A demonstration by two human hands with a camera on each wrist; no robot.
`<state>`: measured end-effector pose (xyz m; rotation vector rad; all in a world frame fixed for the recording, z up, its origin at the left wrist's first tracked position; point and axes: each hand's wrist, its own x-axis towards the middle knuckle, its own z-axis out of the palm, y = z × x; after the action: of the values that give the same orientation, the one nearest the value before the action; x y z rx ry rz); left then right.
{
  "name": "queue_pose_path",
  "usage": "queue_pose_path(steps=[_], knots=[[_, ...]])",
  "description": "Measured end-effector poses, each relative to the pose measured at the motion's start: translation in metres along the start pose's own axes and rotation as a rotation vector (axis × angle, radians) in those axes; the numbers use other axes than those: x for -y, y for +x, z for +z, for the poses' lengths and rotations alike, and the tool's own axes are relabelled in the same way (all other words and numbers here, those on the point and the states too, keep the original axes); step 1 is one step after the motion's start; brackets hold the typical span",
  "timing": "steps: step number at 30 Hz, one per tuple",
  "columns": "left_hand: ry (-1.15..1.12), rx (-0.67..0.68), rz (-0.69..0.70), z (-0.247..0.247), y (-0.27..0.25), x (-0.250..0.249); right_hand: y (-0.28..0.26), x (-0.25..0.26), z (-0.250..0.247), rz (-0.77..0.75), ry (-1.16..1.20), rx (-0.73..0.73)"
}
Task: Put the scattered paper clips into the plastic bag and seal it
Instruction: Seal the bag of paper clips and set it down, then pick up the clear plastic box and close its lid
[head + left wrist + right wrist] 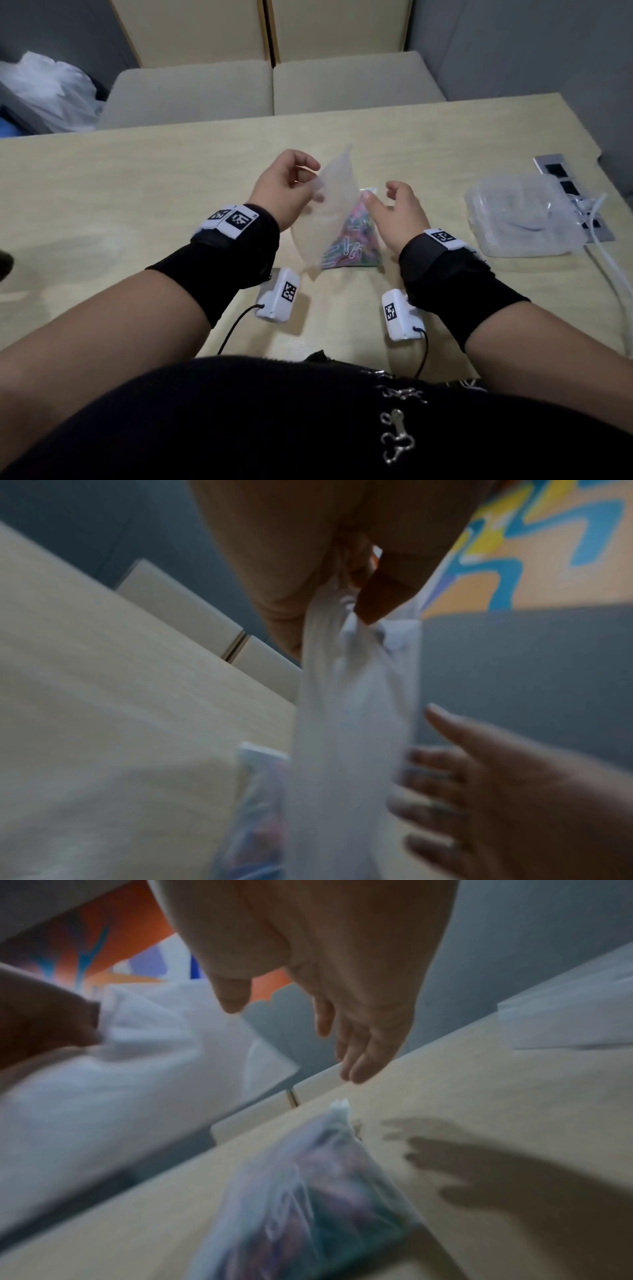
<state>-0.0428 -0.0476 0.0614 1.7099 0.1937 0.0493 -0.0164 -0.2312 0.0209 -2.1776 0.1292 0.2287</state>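
My left hand pinches the upper edge of a translucent plastic bag and holds it up above the table; I see nothing inside it. In the left wrist view the fingers bunch the bag's top. Just right of it, a second clear bag filled with coloured paper clips lies on the table, its top twisted to a point. My right hand hovers over that bag with fingers spread and holds nothing. The right wrist view shows the open right hand above the clip bag.
A stack of clear plastic bags lies at the right of the wooden table, beside a socket panel and a white cable. Beige seats stand beyond the far edge. A white bag sits at the back left.
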Motion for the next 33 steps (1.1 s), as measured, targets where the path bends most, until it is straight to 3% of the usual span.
queue_pose_path(steps=[5, 8, 15, 20, 23, 26, 30, 33], knots=[[-0.244, 0.15, -0.061, 0.01, -0.002, -0.018, 0.002, 0.01, -0.019, 0.028, 0.342, 0.068], [-0.23, 0.117, -0.098, 0.015, 0.0, -0.016, -0.002, 0.006, -0.033, -0.034, 0.43, 0.119], [-0.059, 0.053, -0.221, 0.026, 0.01, -0.002, 0.007, -0.021, -0.074, -0.035, 0.289, -0.164], [0.177, 0.211, -0.291, 0.062, 0.012, -0.006, 0.007, -0.035, -0.103, -0.001, 0.303, -0.188], [0.206, 0.05, -0.27, 0.082, 0.018, -0.013, 0.014, -0.048, -0.12, 0.066, 0.256, -0.204], [0.267, -0.073, -0.231, 0.096, 0.024, -0.017, 0.018, -0.064, -0.137, 0.124, 0.025, -0.178], [0.301, -0.051, -0.194, 0.115, 0.028, -0.022, 0.023, -0.092, -0.158, 0.252, -0.542, -0.116], [0.309, -0.05, -0.165, 0.126, 0.028, -0.025, 0.02, -0.112, -0.161, 0.32, -0.778, 0.029]])
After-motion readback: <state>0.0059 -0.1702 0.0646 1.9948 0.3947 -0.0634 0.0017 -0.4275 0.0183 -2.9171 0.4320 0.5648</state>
